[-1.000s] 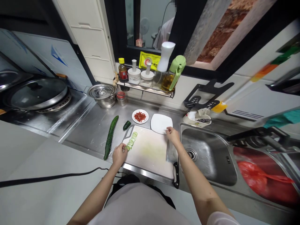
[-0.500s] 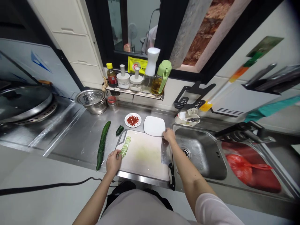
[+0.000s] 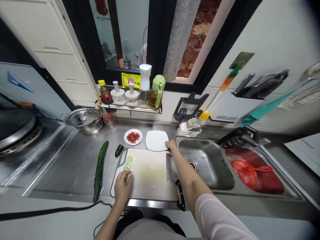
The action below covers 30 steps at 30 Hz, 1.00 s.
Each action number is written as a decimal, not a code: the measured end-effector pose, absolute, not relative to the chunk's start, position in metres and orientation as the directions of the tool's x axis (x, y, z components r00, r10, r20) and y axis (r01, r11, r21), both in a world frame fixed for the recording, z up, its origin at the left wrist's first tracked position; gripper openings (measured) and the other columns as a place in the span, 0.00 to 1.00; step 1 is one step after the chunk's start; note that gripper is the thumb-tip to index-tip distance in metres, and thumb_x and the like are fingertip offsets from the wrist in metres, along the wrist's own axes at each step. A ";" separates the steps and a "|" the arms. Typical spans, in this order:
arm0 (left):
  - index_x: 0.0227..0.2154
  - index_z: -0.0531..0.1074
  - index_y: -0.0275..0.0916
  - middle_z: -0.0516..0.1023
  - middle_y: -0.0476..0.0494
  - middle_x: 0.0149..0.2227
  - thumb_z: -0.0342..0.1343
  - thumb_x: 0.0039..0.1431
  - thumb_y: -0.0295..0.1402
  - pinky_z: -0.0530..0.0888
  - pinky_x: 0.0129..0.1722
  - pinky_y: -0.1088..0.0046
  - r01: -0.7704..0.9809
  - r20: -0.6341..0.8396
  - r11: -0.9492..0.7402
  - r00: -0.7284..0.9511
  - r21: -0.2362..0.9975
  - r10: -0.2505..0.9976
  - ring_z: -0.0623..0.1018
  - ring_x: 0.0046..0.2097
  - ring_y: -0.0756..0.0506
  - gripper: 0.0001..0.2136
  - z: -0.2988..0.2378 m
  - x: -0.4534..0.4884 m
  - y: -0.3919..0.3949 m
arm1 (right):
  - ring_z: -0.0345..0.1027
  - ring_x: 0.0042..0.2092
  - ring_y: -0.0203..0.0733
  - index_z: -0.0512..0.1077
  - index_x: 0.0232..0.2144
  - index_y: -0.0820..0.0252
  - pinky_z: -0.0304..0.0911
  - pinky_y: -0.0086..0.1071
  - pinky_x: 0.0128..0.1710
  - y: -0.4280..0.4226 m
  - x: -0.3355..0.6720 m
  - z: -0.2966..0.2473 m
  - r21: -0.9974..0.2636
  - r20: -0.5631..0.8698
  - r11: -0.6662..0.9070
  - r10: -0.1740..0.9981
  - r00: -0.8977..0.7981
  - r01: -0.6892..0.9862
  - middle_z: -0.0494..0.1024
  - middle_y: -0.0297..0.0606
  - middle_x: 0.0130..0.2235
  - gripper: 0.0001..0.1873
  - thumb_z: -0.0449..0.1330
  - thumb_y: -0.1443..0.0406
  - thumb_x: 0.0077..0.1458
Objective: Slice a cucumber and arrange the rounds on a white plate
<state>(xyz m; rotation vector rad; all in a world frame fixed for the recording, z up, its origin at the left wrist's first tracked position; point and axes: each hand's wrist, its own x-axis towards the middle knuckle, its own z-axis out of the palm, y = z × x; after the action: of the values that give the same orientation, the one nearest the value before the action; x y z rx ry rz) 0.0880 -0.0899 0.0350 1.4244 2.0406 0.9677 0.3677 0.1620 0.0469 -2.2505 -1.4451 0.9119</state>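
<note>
My left hand (image 3: 123, 187) is over the near end of a row of cucumber slices (image 3: 128, 162), its fingers curled around the nearest ones and partly hiding them. The slices overlap on a white cutting board (image 3: 152, 185). At the board's far right corner my right hand (image 3: 171, 145) grips the right edge of a square white plate (image 3: 156, 140), which is bare. A knife (image 3: 180, 195) with a black handle lies along the board's right side, below my right forearm. Left of the board are a whole cucumber (image 3: 100, 170) and a short cucumber piece (image 3: 119, 150).
A small plate of chopped red pepper (image 3: 133, 137) sits behind the board. The sink (image 3: 207, 160) is on the right, with a red bag (image 3: 246, 173) in its second basin. A lidded pot (image 3: 86, 121) stands back left, beneath a seasoning rack (image 3: 132, 107).
My left hand has moved further over the near cucumber slices, its thumb now on their right. My right hand stays at the plate's edge. The view has shifted as my head turned.
</note>
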 end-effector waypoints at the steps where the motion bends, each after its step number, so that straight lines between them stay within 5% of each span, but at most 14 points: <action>1: 0.37 0.74 0.42 0.76 0.43 0.39 0.51 0.57 0.40 0.72 0.41 0.68 0.605 0.023 0.204 -0.345 0.770 0.938 0.74 0.38 0.44 0.11 0.036 0.092 -0.089 | 0.73 0.40 0.47 0.76 0.35 0.69 0.63 0.29 0.34 0.163 0.367 0.048 -0.581 -0.359 -0.466 0.882 0.304 0.668 0.79 0.50 0.31 0.13 0.61 0.64 0.49; 6: 0.37 0.75 0.42 0.76 0.44 0.39 0.51 0.56 0.41 0.72 0.41 0.67 0.580 0.015 0.189 -0.328 0.793 0.944 0.74 0.35 0.45 0.12 0.037 0.103 -0.084 | 0.70 0.29 0.38 0.74 0.34 0.67 0.61 0.25 0.26 0.163 0.362 0.051 -0.651 -0.444 -0.558 0.830 0.338 0.514 0.75 0.39 0.23 0.11 0.60 0.61 0.53; 12: 0.37 0.75 0.41 0.76 0.44 0.37 0.53 0.55 0.42 0.72 0.40 0.68 0.512 -0.046 0.227 -0.342 0.828 0.939 0.73 0.33 0.47 0.13 0.036 0.109 -0.077 | 0.53 0.15 0.29 0.66 0.26 0.61 0.47 0.21 0.15 0.140 0.361 0.056 -0.750 -0.526 -0.596 0.800 0.288 0.286 0.61 0.25 0.13 0.09 0.58 0.64 0.56; 22: 0.37 0.72 0.37 0.75 0.46 0.30 0.55 0.51 0.49 0.71 0.32 0.74 0.136 -0.226 0.278 -0.312 0.951 0.923 0.74 0.30 0.50 0.20 0.032 0.127 -0.056 | 0.54 0.14 0.28 0.62 0.26 0.59 0.54 0.20 0.15 0.077 0.368 0.080 -0.778 -0.618 -0.625 0.747 0.245 -0.060 0.63 0.26 0.14 0.09 0.53 0.67 0.59; 30: 0.37 0.73 0.35 0.76 0.45 0.28 0.59 0.47 0.49 0.70 0.31 0.75 -0.012 -0.289 0.297 -0.279 0.955 0.916 0.74 0.29 0.50 0.22 0.039 0.132 -0.059 | 0.57 0.14 0.30 0.62 0.25 0.59 0.53 0.21 0.13 0.050 0.385 0.103 -0.784 -0.619 -0.603 0.746 0.245 -0.146 0.68 0.31 0.14 0.07 0.55 0.68 0.56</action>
<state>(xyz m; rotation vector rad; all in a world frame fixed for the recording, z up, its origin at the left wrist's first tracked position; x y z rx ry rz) 0.1324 -0.0589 0.0390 0.8563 1.5620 1.1601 0.3850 0.0500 0.1026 -1.7473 -0.5558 1.4602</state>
